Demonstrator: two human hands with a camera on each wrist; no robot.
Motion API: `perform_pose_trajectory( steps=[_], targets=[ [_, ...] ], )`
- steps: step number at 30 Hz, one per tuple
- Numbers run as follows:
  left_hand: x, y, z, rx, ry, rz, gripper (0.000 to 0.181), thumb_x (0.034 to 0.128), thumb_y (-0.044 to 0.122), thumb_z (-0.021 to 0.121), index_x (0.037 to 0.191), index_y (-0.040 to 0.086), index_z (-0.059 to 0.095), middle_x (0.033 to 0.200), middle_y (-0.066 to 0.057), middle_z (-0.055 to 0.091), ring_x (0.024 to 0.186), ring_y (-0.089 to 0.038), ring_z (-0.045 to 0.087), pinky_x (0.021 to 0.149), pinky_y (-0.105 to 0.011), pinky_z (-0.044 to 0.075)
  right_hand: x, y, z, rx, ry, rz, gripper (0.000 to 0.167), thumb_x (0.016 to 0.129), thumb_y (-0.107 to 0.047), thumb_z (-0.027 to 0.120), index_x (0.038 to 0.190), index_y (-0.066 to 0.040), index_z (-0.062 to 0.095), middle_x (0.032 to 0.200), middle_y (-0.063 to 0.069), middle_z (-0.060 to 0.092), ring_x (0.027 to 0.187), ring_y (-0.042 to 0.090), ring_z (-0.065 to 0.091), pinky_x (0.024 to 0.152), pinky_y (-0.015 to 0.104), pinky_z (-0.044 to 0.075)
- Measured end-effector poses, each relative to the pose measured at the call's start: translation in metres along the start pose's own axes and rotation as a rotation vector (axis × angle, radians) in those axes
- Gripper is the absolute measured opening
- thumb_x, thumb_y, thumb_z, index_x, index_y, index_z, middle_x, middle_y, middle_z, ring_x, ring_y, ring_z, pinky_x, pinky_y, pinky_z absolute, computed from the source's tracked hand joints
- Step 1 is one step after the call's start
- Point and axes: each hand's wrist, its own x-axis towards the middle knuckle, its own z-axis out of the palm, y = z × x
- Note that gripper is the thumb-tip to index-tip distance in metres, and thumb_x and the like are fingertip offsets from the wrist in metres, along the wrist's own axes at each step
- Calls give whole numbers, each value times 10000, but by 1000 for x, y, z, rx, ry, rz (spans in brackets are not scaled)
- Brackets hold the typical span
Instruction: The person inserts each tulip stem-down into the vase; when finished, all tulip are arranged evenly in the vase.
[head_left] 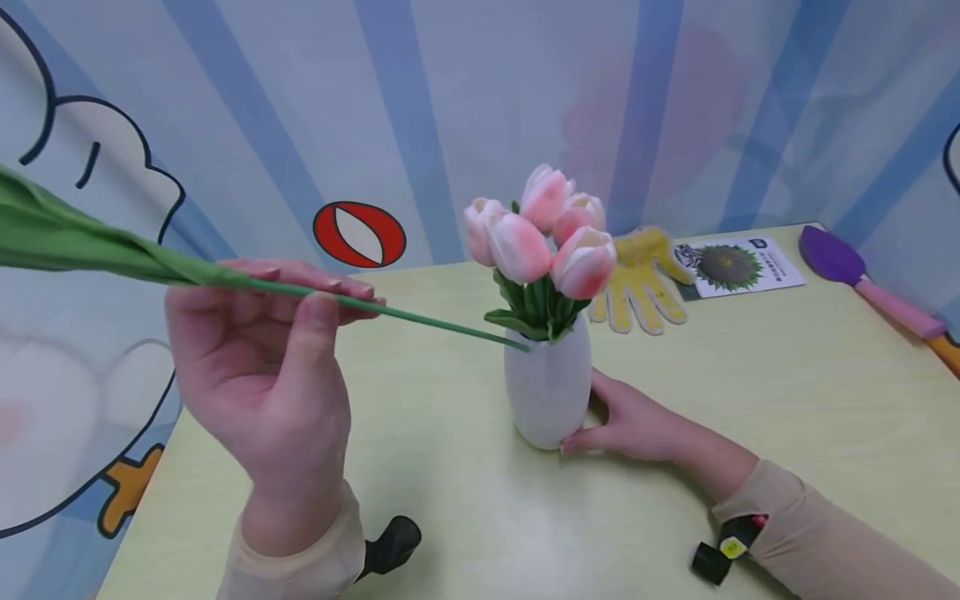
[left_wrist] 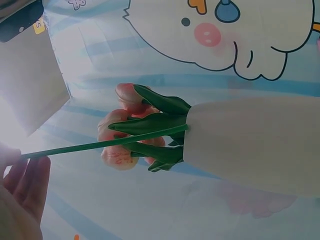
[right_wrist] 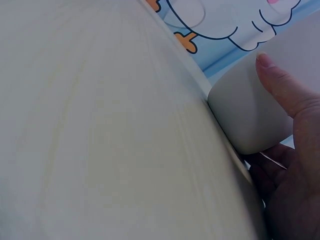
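Note:
A white vase (head_left: 546, 392) stands upright on the table, holding several pink-and-white tulips (head_left: 517, 246) with green leaves. My left hand (head_left: 262, 358) pinches a green flower stem (head_left: 427, 321) between thumb and fingers, left of the vase. Its leaf (head_left: 90, 242) runs out of the head view, so its bloom is hidden. The stem's lower end meets the vase rim, also in the left wrist view (left_wrist: 187, 127); whether it is inside cannot be told. Low on the vase's right side, my right hand (head_left: 637, 417) grips it, thumb in front and fingers behind.
Behind the vase lies a yellow-and-white glove (head_left: 641, 279), beside a card with a plant picture (head_left: 738, 265). A purple spatula with a pink handle (head_left: 836, 254) rests at the table's right edge. A printed cartoon backdrop (head_left: 510, 100) borders the pale table (head_left: 450, 500).

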Motion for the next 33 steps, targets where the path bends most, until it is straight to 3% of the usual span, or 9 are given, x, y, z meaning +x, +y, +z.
perform_pose_trajectory(
  steps=[7,14,23,33],
  targets=[
    [-3,-1,6,19,39,12,294,832,-207,666,1071,-145,507,917,-301,655,742,-401,711,737,-499,641,0,1,0,-1,13,-18,955,796,-382,904,1573,-252,365,1565,19,482,1457,296,443,1199,589,334],
    [-7,-5,7,79,-44,-3,296,833,-183,684,1075,-157,513,914,-264,667,736,-378,731,713,-466,643,-1,0,0,-1,8,-13,948,803,-382,898,1574,-244,364,1569,23,477,1458,301,440,1201,595,333],
    [-14,-8,11,138,-135,-80,269,863,-168,680,1083,-156,525,935,-206,707,785,-326,759,753,-419,645,-1,-2,0,-2,8,-11,953,801,-383,899,1576,-249,359,1572,22,473,1463,300,435,1203,597,330],
    [-24,-26,9,245,-271,-138,347,906,-56,733,1060,-218,468,951,-98,732,799,-231,748,732,-370,634,0,0,0,-5,7,-13,962,800,-390,899,1579,-259,351,1577,19,469,1470,301,427,1205,597,326]
  ],
)
